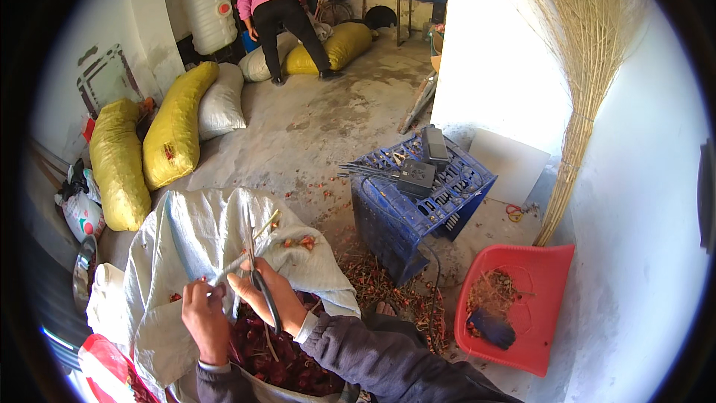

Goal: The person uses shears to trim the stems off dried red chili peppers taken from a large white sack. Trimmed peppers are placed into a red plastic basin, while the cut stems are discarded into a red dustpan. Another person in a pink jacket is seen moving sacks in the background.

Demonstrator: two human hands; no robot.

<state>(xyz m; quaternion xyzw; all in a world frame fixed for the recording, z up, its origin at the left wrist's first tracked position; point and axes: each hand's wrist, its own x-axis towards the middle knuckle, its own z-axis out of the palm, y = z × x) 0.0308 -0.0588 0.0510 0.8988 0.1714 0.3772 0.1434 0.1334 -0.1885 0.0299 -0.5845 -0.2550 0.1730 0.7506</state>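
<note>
My right hand (274, 294) holds a pair of scissors (263, 291) with dark handles, blades pointing away from me. Close on its left is my left hand (206, 316), fingers bent together; whether something small is pinched there cannot be made out. Both hands are over the mouth of a white woven sack (184, 235), whose rim is folded outward. Inside lie dark red dried pieces (263, 347) mixed with thin stems. A pale green stem (266, 223) shows beside the blades, and reddish bits (306, 242) rest on the sack's fold.
A blue plastic crate (386, 235) carries black electrical devices (417, 178). Stem scraps (386, 288) litter the floor. Right are a red scoop-shaped dustpan (551, 313) and a twig broom (582, 117). Filled yellow sacks (176, 129) lie left; a person (279, 5) bends over sacks behind.
</note>
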